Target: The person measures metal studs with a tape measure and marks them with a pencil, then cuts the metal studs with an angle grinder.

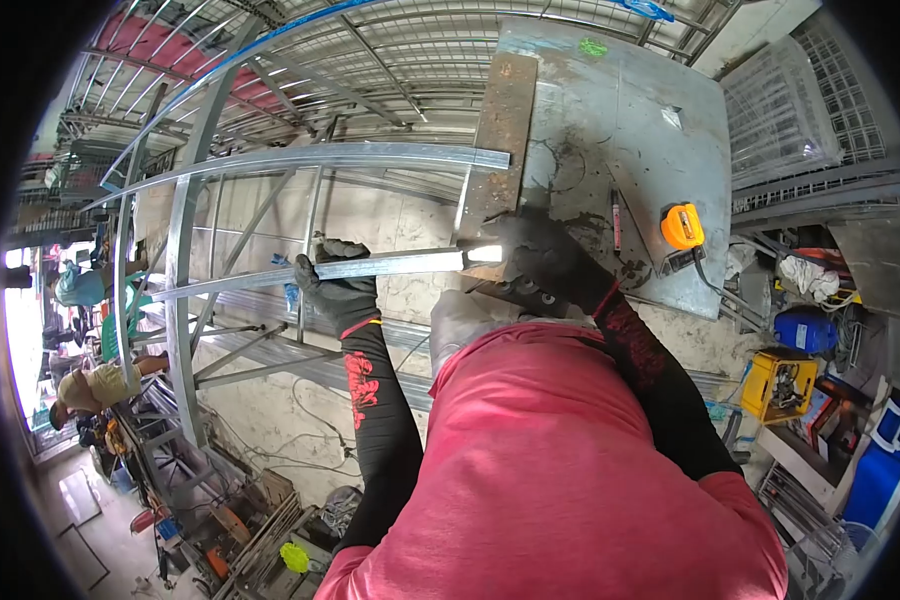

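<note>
My left hand point(342, 290), in a dark glove, is wrapped around a long square metal tube point(410, 262). The tube runs from the left toward the table's near corner, its bright end close to my right hand point(540, 250). Dark-gloved too, my right hand is smeared by motion, and I cannot tell whether its fingers grip anything. Beneath it lies a rusty flat plate point(502, 130) along the left edge of the metal table point(650, 110). A second metal tube point(400, 155) reaches onto that plate farther back.
On the table are a marker point(616, 222) and an orange tape measure point(682, 227). Upright metal framing point(182, 300) stands to the left. A yellow crate point(778, 388) and a blue container point(885, 460) sit at right. Another person point(100, 385) is at the far left.
</note>
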Action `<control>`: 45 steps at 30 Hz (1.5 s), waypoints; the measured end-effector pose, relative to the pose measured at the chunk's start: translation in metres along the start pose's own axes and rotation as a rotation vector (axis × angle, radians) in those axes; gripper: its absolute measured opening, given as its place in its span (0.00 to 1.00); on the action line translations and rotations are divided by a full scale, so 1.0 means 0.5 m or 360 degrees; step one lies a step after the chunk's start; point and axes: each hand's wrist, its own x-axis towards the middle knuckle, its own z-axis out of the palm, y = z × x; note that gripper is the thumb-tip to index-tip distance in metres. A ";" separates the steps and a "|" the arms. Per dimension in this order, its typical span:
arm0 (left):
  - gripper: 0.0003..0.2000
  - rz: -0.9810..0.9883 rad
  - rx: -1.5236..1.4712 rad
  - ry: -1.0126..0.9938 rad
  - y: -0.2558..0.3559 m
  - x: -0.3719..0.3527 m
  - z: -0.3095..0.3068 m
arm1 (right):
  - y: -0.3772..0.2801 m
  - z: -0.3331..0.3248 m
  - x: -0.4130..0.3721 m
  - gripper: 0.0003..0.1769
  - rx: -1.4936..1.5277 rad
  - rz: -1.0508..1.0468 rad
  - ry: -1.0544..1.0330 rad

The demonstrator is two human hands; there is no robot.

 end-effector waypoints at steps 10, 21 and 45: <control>0.20 0.0024 0.0014 0.0057 0.001 0.004 -0.005 | 0.017 -0.002 0.005 0.20 0.0094 0.0048 -0.0039; 0.16 0.0019 0.0070 0.0174 -0.019 0.016 0.014 | -0.005 -0.009 -0.001 0.24 -0.0124 0.0102 -0.0038; 0.26 -0.0331 0.0550 -0.0031 -0.095 0.094 -0.032 | 0.004 -0.034 -0.069 0.26 -0.0879 -0.0040 0.0379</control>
